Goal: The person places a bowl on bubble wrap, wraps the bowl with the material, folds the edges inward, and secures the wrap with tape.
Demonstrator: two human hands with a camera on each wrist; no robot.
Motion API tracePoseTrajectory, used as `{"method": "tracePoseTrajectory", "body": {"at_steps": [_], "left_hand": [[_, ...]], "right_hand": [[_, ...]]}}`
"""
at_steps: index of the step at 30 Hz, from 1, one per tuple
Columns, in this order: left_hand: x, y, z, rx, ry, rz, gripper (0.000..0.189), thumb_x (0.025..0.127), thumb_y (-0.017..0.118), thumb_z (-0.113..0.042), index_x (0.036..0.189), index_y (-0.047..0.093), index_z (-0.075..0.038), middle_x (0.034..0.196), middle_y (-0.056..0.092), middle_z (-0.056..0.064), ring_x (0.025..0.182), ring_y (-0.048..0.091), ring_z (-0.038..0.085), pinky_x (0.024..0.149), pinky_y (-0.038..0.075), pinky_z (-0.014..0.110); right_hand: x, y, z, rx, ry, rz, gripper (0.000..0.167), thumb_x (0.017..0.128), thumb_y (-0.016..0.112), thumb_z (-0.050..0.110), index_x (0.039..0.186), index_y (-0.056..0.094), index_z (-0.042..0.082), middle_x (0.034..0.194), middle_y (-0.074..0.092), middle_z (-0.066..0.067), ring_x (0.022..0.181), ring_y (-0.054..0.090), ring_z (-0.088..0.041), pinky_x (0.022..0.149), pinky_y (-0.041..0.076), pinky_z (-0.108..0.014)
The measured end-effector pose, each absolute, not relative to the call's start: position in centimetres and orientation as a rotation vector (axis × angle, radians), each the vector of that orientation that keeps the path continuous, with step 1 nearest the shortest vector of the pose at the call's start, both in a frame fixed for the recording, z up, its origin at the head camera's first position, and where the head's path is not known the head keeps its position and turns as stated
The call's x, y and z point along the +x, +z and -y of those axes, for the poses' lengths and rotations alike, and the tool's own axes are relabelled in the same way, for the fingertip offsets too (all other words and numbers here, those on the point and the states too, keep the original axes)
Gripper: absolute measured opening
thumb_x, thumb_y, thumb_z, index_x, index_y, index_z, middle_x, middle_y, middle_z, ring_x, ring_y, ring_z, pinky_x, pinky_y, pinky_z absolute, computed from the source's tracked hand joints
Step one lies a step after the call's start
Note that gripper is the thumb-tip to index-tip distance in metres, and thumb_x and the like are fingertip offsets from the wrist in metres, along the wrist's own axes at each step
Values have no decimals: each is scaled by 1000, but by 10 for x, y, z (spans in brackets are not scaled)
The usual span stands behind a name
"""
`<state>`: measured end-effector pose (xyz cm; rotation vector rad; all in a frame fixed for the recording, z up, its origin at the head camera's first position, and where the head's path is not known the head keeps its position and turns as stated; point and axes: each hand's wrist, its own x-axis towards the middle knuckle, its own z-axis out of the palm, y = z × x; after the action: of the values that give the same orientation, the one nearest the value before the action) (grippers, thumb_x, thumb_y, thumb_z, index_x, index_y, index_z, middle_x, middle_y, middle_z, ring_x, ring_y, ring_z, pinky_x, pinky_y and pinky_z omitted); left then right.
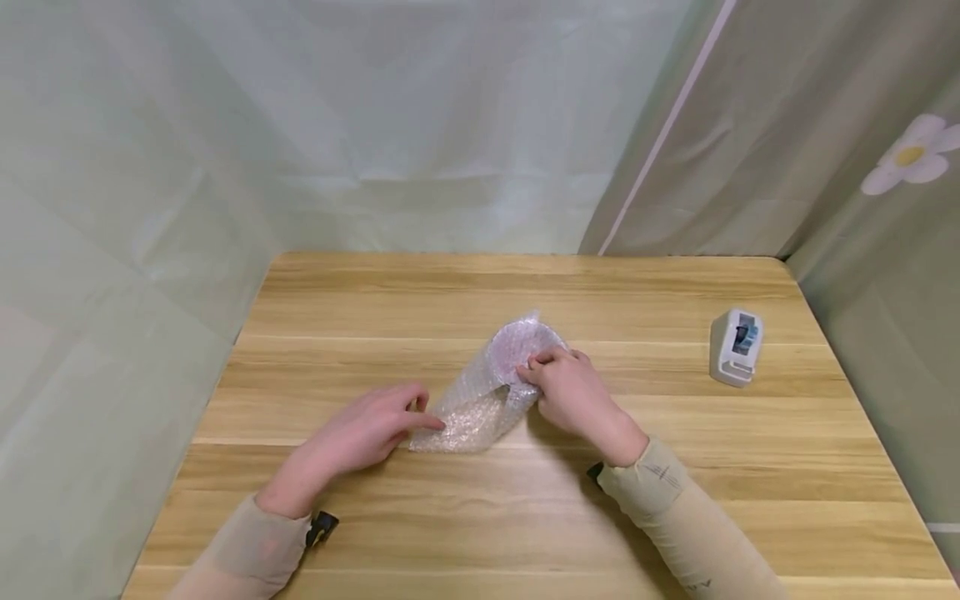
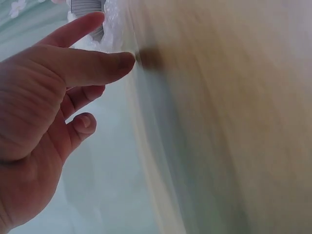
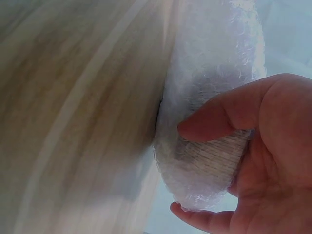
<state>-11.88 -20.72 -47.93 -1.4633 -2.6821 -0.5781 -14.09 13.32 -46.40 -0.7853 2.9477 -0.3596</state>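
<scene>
Plastic bubble wrap (image 1: 472, 412) between both hands (image 1: 375, 427) (image 1: 573, 392)

Bubble wrap (image 1: 471, 417) is mid-way along the surface (image 1: 450, 533), left hand (image 1: 375, 427) at its left, right hand (image 1: 573, 390) at its right, tape dispenser (image 1: 726, 354) way further right, curtain (image 1: 450, 125) behind.

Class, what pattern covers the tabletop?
Light-brown wood grain in left-to-right stripes; the tabletop shows best in the head view.

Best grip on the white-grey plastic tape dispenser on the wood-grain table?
Probably pinch the white-grey plastic tape dispenser across its two long sides, from above: its body is long and narrow, nothing crowds either side, and the blue tape roll sits exposed on top.
</scene>
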Motion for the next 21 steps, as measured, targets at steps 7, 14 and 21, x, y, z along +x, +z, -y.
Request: {"method": "tracePoseTrajectory", "body": {"at_steps": [7,14,21], "left_hand": [[-119,-476,204,-1512,-549,2667,37,86,86,-2,115,85,-25,96,53,-7,82,47,9,72,51,30],[-119,-475,208,-1552,-560,2565,33,87,88,-12,119,84,-23,102,59,-4,86,52,11,75,52,32],[-119,-468,205,-1550,-530,2450,21,96,77,-21,116,81,-21,130,67,7,115,65,26,99,54,48]], "right_hand": [[-141,-464,-133,-799,-349,-2955,52,88,68,1,136,76,18,132,74,-10,130,61,-33,111,47,-62],[-141,-462,-132,-798,-361,-2938,53,86,67,-1,135,76,17,134,73,-10,131,61,-34,113,45,-62],[-141,-461,-133,-787,-362,-2939,53,86,67,-1,135,76,17,133,74,-10,130,61,-34,113,45,-62]]}}
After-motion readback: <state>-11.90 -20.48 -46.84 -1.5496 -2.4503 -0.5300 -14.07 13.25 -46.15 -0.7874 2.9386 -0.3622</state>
